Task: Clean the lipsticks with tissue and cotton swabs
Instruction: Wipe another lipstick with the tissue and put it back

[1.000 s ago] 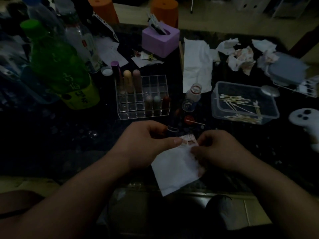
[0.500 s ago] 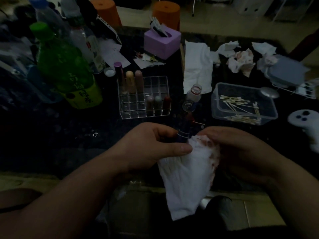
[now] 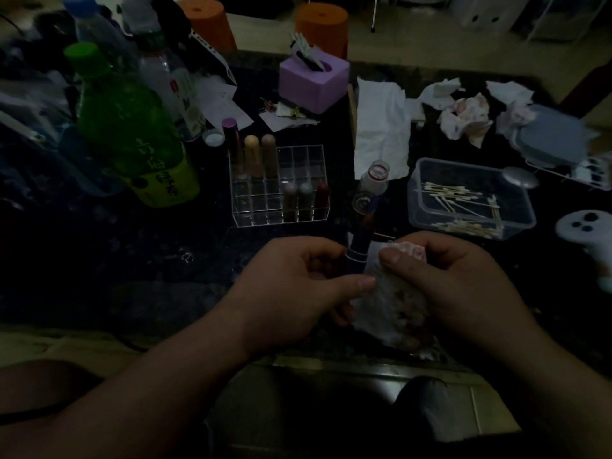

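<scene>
Head view:
Left hand [image 3: 291, 286]: fingers curled round dark lipstick [image 3: 359, 246], held upright above table edge.
Right hand [image 3: 457, 286]: grips stained tissue [image 3: 394, 303], just beside lipstick barrel.
Organiser [image 3: 278, 185]: behind, holding six lipsticks.

left hand [image 3: 291, 289] grips an upright lipstick [image 3: 359, 246] while right hand [image 3: 453, 286] holds a stained tissue [image 3: 394, 303] against it.
</scene>
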A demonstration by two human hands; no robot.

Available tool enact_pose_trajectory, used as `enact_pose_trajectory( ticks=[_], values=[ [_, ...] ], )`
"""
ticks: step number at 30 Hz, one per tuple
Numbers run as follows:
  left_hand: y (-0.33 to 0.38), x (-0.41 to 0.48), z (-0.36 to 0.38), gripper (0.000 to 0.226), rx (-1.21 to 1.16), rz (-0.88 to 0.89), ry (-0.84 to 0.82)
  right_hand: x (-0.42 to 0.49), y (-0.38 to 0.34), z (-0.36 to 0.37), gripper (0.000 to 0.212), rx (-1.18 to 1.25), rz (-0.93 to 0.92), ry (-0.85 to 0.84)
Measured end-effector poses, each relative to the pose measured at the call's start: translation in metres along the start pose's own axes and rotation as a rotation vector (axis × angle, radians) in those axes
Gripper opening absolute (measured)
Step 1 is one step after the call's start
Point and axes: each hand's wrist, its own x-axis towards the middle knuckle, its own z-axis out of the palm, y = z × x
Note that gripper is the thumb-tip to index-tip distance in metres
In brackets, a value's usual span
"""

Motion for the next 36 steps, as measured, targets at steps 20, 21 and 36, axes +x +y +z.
enact_pose_trajectory(
  ticks=[20, 21, 36],
  values=[
    [0.002, -0.006, 0.0, 0.02, -0.136, 0.025, 0.046, -0.023, -0.01, 0.022, 0.024, 0.735, 0.124, -0.13],
    [0.002, -0.006, -0.001, 0.02, -0.133, 0.021, 0.045, -0.024, -0.012, 0.02, 0.029, 0.811, 0.161, -0.164],
    [0.014, -0.014, -0.012, 0.016, 0.126, 0.055, -0.111, -0.002, -0.005, -0.01, 0.022, 0.177, -0.095, -0.35]
  ],
)
